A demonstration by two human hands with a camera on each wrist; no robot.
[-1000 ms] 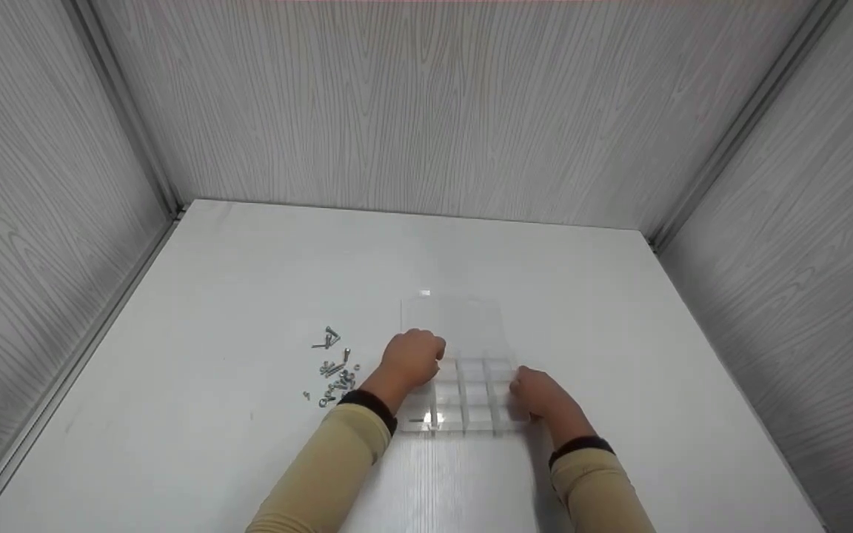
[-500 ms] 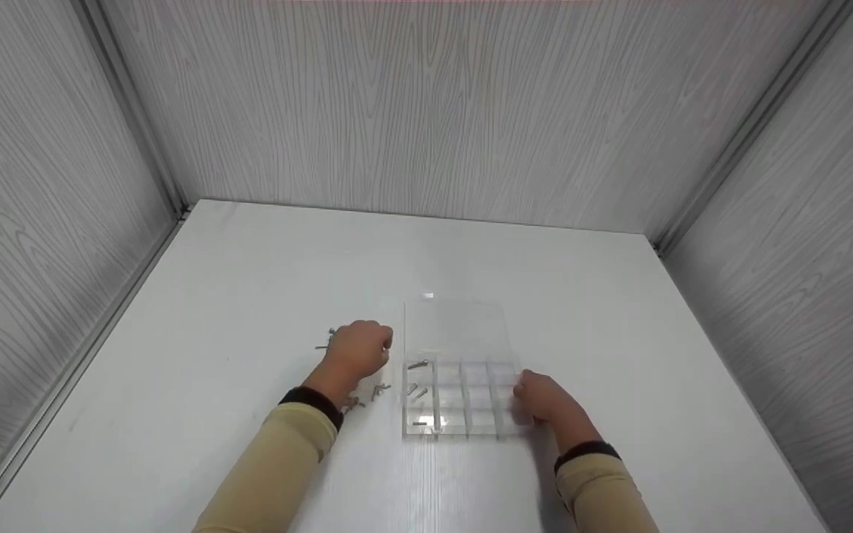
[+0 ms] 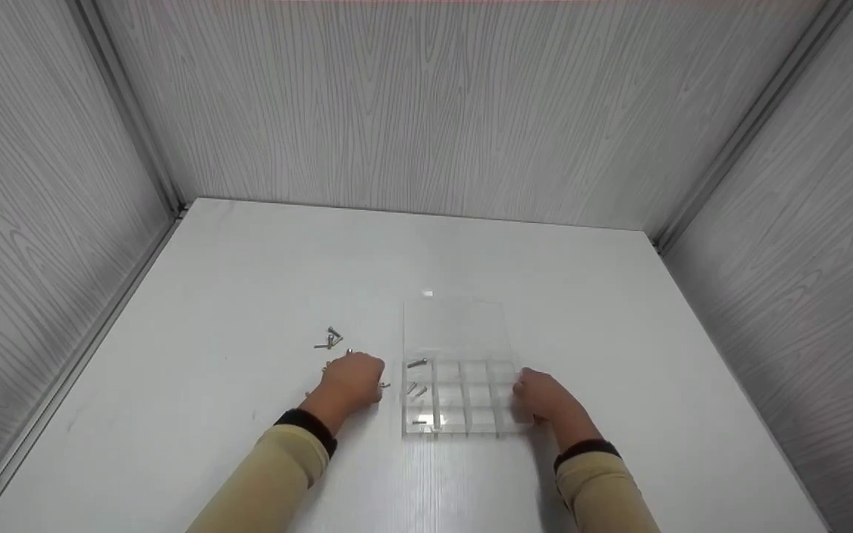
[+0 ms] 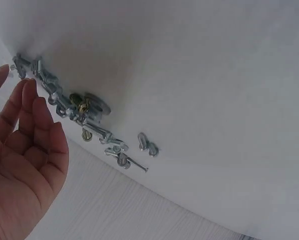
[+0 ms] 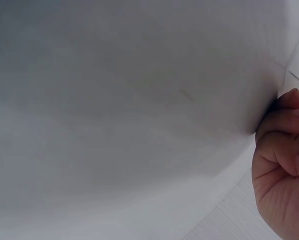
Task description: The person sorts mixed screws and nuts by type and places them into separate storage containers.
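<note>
head view: white table (image 3: 249,281), grey woodgrain walls (image 3: 426,104); left hand (image 3: 352,381) relaxed over screws (image 4: 84,112), right hand (image 3: 541,396) grips box (image 3: 460,396).

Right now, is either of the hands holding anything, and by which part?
The left hand holds nothing, open over the loose screws. The right hand rests at the clear compartment box's right edge; a grip cannot be told.

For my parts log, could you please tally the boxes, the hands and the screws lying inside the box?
Clear compartment box: 1
Hands: 2 (left hand, right hand)
Screws inside the box: 4
Total: 7
</note>
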